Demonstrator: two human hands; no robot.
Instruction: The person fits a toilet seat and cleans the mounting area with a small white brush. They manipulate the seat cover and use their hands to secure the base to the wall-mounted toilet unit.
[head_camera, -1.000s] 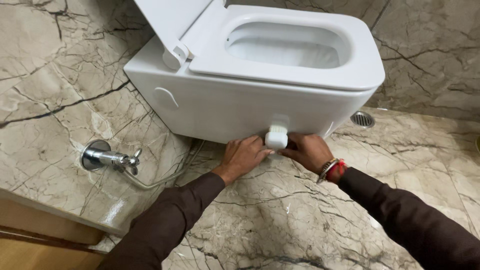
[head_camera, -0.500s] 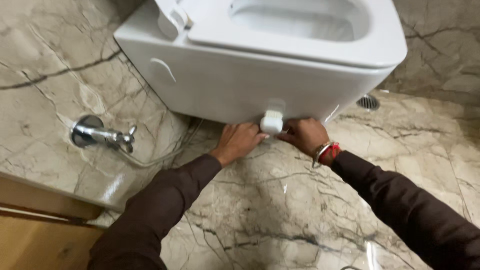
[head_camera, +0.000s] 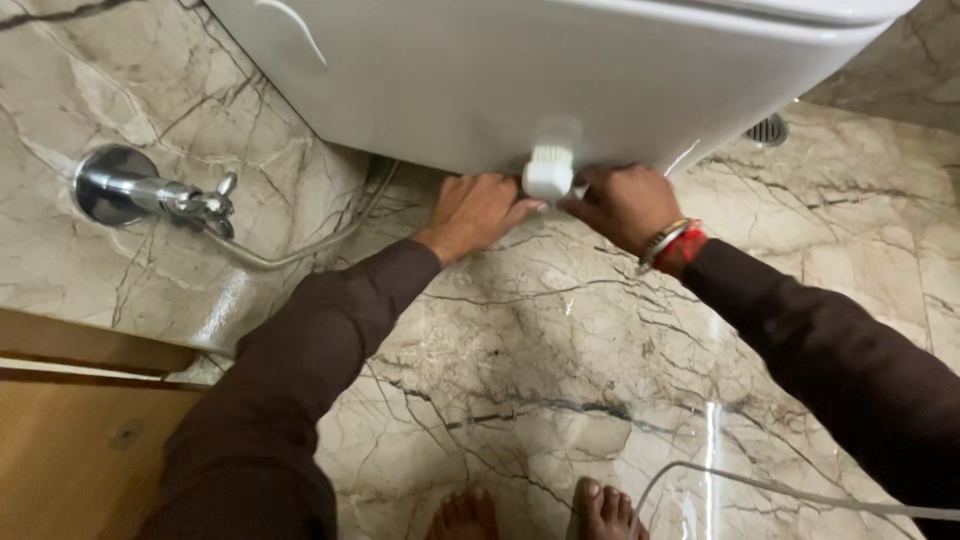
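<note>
Hands meet under the white toilet bowl (head_camera: 520, 80) in my one view, the head camera looking down. My left hand (head_camera: 475, 212) lies flat and narrow on the marble floor (head_camera: 560, 380), its fingertips touching the small white brush (head_camera: 549, 170). My right hand (head_camera: 625, 203) is curled beside the brush on the other side; I cannot tell if it grips it. The brush stands against the bottom edge of the bowl, bristles up. I think it is light and hard, with soft bristles, and maybe wet and slippery, so I would hold its thick white body. The bowl hangs low, so room above is tight. A shiny tap (head_camera: 150, 192) and its grey hose (head_camera: 300, 240) sit off to the left. Bare toes (head_camera: 530, 512) and a thin cable (head_camera: 800, 492) are near me, with open floor between
</note>
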